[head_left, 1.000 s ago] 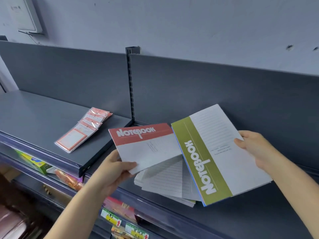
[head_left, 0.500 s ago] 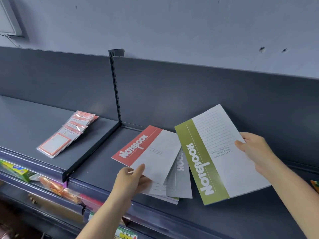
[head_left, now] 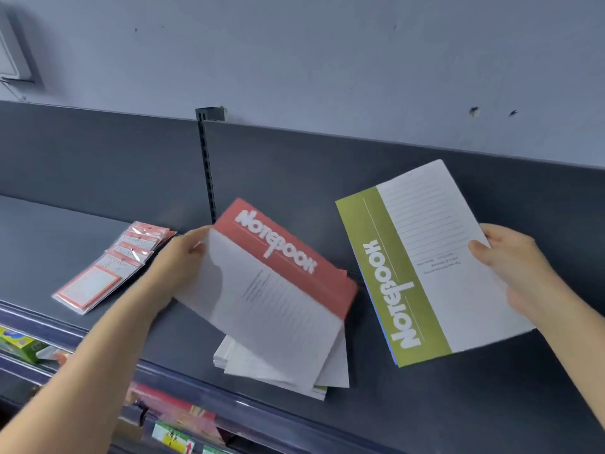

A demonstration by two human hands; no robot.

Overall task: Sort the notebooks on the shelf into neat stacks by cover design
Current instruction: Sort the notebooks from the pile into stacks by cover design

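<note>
My left hand grips a red-banded notebook by its left edge and holds it tilted above a loose pile of notebooks lying on the dark shelf. To the right, my right hand pinches the right edge of a green-banded notebook, thumb on the cover, and keeps it lifted off the shelf. A blue edge shows along the green notebook's left side. The pile's covers are mostly hidden under the red notebook.
Several red-framed label packets lie fanned on the left shelf section. A slotted upright divides the back panel. Below the shelf's front rail are price tags and packaged goods. A white box hangs on the wall.
My left hand has swung the red notebook round and shifted its grip to the notebook's left edge, over the pile. The green notebook has stayed lifted in my right hand. The camera has turned left.
</note>
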